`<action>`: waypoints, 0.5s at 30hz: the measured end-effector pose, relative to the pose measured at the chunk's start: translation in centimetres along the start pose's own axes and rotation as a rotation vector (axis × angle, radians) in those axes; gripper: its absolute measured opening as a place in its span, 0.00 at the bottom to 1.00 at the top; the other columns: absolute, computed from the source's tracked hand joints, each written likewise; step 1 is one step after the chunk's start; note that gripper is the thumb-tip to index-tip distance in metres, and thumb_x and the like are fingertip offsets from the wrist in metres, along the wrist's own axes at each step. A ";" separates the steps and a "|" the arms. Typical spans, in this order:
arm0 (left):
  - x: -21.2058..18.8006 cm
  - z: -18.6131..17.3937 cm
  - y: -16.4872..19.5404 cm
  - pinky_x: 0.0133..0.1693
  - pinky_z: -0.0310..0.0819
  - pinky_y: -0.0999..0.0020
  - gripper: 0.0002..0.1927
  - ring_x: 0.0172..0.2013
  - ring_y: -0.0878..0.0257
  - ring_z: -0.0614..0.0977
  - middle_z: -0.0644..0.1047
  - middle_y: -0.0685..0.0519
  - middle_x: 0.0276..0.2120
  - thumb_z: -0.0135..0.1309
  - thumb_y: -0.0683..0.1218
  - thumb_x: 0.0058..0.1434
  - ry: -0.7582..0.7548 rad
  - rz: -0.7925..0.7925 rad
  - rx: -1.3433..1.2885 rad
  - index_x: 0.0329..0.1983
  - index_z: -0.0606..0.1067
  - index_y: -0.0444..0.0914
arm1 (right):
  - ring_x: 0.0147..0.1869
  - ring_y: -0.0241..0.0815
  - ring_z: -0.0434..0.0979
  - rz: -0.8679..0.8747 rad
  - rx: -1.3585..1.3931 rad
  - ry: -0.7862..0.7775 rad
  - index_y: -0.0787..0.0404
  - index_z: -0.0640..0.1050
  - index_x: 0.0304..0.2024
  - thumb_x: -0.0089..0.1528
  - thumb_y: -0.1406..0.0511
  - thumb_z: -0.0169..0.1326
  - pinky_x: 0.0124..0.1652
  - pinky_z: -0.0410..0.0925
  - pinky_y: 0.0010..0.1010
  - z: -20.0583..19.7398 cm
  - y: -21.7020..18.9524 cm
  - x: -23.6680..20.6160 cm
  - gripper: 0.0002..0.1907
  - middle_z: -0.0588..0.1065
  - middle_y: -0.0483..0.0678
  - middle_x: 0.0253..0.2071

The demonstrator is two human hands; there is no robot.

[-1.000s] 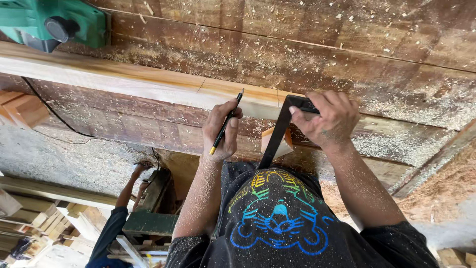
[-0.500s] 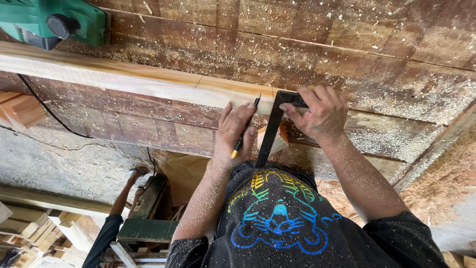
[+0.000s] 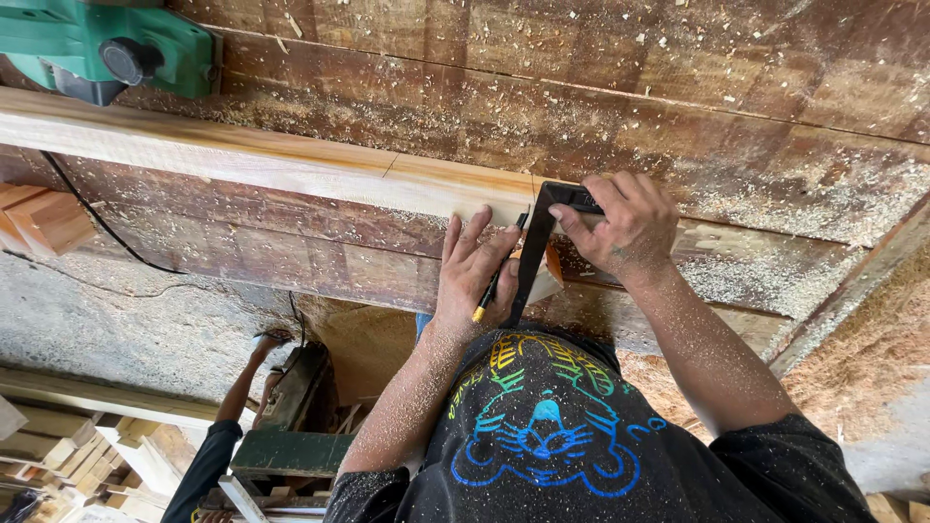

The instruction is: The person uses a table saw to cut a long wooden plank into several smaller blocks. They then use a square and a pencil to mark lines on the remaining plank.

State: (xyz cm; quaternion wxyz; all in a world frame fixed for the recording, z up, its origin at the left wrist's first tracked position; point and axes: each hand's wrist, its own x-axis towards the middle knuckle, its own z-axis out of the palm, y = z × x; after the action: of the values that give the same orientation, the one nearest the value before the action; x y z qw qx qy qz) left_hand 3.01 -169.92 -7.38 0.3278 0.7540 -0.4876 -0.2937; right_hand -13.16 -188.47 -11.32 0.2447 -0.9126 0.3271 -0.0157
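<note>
the pale wooden plank (image 3: pixel 242 155) lies across the bench with its long axis running from the upper left down toward the right, and both hands meet at its right-hand stretch. the black square (image 3: pixel 536 247) sits across that axis — its short stock hooked over the plank's far edge, its blade coming back toward the body at a right angle to the grain.

the right hand (image 3: pixel 620 228) is the nearer one to the square: its fingers curl over the stock and press it down against the wood, a closed, clamping hold. the left hand (image 3: pixel 472 271) lies just beside the blade on its left side, fingers mostly flat and spread on the plank, with a black pencil (image 3: pixel 496 281) with a yellow end pinched between them; the pencil lies nearly parallel to the blade and close along its edge, tip pointing away toward the plank's far edge. whether the tip touches the wood cannot be told.

the workbench (image 3: pixel 601 107) is dark, rough board, thick with sawdust and shavings, heaviest to the right. a green power tool (image 3: pixel 107 48) stands at the far left end of the plank, well apart from the hands, its black cord trailing down over the bench edge. below the bench there is a dusty floor, stacked offcuts (image 3: pixel 77 446), and another person's arm (image 3: pixel 242 387) reaching toward a dark green machine (image 3: pixel 291 436).
</note>
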 end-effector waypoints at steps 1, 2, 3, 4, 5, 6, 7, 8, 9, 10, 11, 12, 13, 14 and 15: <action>0.0 0.0 0.0 0.74 0.48 0.36 0.20 0.71 0.45 0.69 0.80 0.49 0.57 0.52 0.41 0.67 0.000 0.003 -0.002 0.63 0.72 0.37 | 0.37 0.43 0.77 -0.001 -0.008 0.000 0.58 0.81 0.41 0.69 0.37 0.52 0.36 0.70 0.40 0.1 0.0 0.0 0.32 0.75 0.46 0.34; 0.0 0.1 0.0 0.74 0.48 0.35 0.20 0.71 0.45 0.69 0.80 0.49 0.57 0.53 0.41 0.68 -0.004 -0.007 0.001 0.63 0.73 0.37 | 0.37 0.43 0.77 -0.006 -0.016 0.000 0.57 0.81 0.41 0.69 0.37 0.52 0.37 0.70 0.40 0.1 0.1 0.0 0.32 0.75 0.46 0.33; 0.0 0.1 0.0 0.73 0.47 0.35 0.19 0.71 0.45 0.69 0.80 0.50 0.57 0.54 0.42 0.68 -0.006 -0.019 0.006 0.63 0.73 0.37 | 0.37 0.43 0.77 -0.013 -0.023 0.000 0.57 0.81 0.41 0.69 0.37 0.52 0.37 0.70 0.41 0.1 0.1 0.0 0.32 0.75 0.46 0.33; 0.0 0.2 0.1 0.73 0.47 0.35 0.19 0.71 0.45 0.68 0.80 0.50 0.56 0.55 0.43 0.69 -0.007 -0.029 0.013 0.63 0.73 0.37 | 0.36 0.42 0.77 -0.018 -0.039 -0.005 0.58 0.82 0.41 0.68 0.37 0.52 0.36 0.70 0.41 0.1 0.1 0.0 0.32 0.75 0.46 0.33; 0.0 0.2 0.2 0.73 0.47 0.35 0.19 0.71 0.45 0.68 0.80 0.50 0.56 0.55 0.43 0.68 -0.004 -0.028 0.025 0.62 0.73 0.38 | 0.36 0.42 0.77 -0.022 -0.058 -0.007 0.58 0.82 0.42 0.67 0.36 0.52 0.35 0.70 0.40 0.1 0.0 0.0 0.33 0.75 0.46 0.32; 0.0 0.3 0.3 0.73 0.47 0.36 0.19 0.71 0.45 0.68 0.80 0.51 0.56 0.55 0.43 0.68 -0.004 -0.029 0.034 0.62 0.73 0.38 | 0.35 0.42 0.77 -0.023 -0.077 -0.012 0.58 0.82 0.42 0.67 0.36 0.53 0.35 0.69 0.40 0.1 0.0 0.0 0.33 0.75 0.47 0.32; 0.1 0.3 0.5 0.73 0.47 0.36 0.19 0.71 0.46 0.68 0.80 0.51 0.56 0.55 0.43 0.68 -0.008 -0.035 0.041 0.62 0.74 0.39 | 0.36 0.43 0.77 -0.025 -0.079 -0.007 0.57 0.82 0.41 0.67 0.36 0.53 0.35 0.70 0.41 0.0 0.0 0.0 0.32 0.74 0.46 0.31; 0.1 0.4 0.6 0.73 0.46 0.36 0.19 0.71 0.46 0.68 0.80 0.50 0.56 0.55 0.43 0.67 -0.006 -0.038 0.048 0.62 0.74 0.39 | 0.36 0.43 0.77 -0.028 -0.082 -0.003 0.57 0.82 0.41 0.67 0.36 0.54 0.36 0.70 0.41 0.0 -0.1 0.0 0.32 0.74 0.46 0.31; 0.2 0.4 0.8 0.73 0.46 0.36 0.19 0.71 0.46 0.67 0.81 0.50 0.56 0.55 0.43 0.67 -0.001 -0.036 0.056 0.61 0.74 0.40 | 0.36 0.43 0.77 -0.034 -0.086 0.006 0.57 0.82 0.40 0.67 0.36 0.54 0.36 0.70 0.41 -0.1 -0.1 0.0 0.32 0.74 0.46 0.31; 0.2 0.5 1.0 0.73 0.45 0.36 0.19 0.71 0.46 0.67 0.81 0.49 0.56 0.55 0.42 0.66 0.009 -0.032 0.067 0.61 0.73 0.40 | 0.37 0.43 0.77 -0.026 -0.076 0.000 0.57 0.82 0.41 0.67 0.36 0.54 0.36 0.70 0.41 -0.1 -0.1 0.0 0.32 0.74 0.46 0.31; 0.3 0.5 1.2 0.73 0.45 0.36 0.19 0.71 0.46 0.67 0.81 0.50 0.54 0.55 0.42 0.66 0.020 -0.034 0.080 0.61 0.74 0.40 | 0.37 0.43 0.77 -0.022 -0.064 -0.006 0.58 0.82 0.42 0.67 0.36 0.55 0.36 0.70 0.41 -0.1 -0.2 0.1 0.33 0.74 0.46 0.32; 0.4 0.6 1.4 0.73 0.44 0.36 0.20 0.71 0.47 0.68 0.82 0.50 0.52 0.56 0.42 0.66 0.029 -0.038 0.093 0.61 0.74 0.40 | 0.37 0.43 0.77 -0.015 -0.051 -0.014 0.58 0.82 0.42 0.67 0.36 0.55 0.37 0.70 0.40 -0.1 -0.2 0.1 0.33 0.74 0.46 0.32; 0.5 0.6 1.5 0.73 0.43 0.36 0.20 0.71 0.47 0.68 0.82 0.51 0.50 0.56 0.42 0.66 0.034 -0.042 0.102 0.61 0.74 0.40 | 0.37 0.43 0.77 -0.015 -0.058 -0.007 0.58 0.82 0.42 0.67 0.36 0.55 0.36 0.70 0.40 -0.1 -0.2 0.1 0.33 0.74 0.46 0.32; 0.5 0.7 1.6 0.73 0.43 0.37 0.20 0.71 0.48 0.68 0.82 0.50 0.51 0.56 0.42 0.66 0.039 -0.036 0.109 0.62 0.74 0.39 | 0.37 0.43 0.77 -0.012 -0.067 0.000 0.57 0.82 0.41 0.67 0.36 0.55 0.36 0.69 0.40 -0.1 -0.2 0.1 0.33 0.74 0.46 0.32; 0.6 0.8 1.7 0.73 0.42 0.37 0.20 0.71 0.48 0.67 0.82 0.49 0.51 0.56 0.42 0.66 0.048 -0.029 0.117 0.62 0.74 0.39 | 0.36 0.43 0.77 -0.014 -0.077 0.009 0.57 0.82 0.40 0.67 0.35 0.55 0.36 0.69 0.40 -0.1 -0.3 0.1 0.33 0.74 0.46 0.31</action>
State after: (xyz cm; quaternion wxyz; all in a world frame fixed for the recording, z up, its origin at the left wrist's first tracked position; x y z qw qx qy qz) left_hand 1.71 -171.14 -6.64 0.2904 0.7857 -0.4851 -0.2512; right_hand -12.91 -188.42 -11.14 0.2078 -0.9235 0.3224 -0.0090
